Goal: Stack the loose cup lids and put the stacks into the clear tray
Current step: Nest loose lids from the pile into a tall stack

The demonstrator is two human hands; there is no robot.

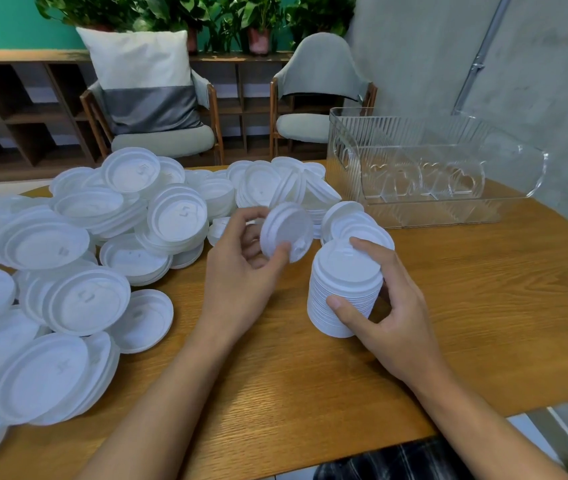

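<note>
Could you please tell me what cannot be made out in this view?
- Head view: the lid count of the stack; the right hand covers part and the edges are too fine.
- Head view: the loose lid pile is cut off by the left edge.
- Head view: the far face of the single lid, turned toward the left hand.

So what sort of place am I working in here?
Probably a café or lounge seating area: grey padded armchairs stand behind the wooden table, potted green plants line a brown wooden cubby shelf, and white plastic cup lids lie heaped on the table.
</note>
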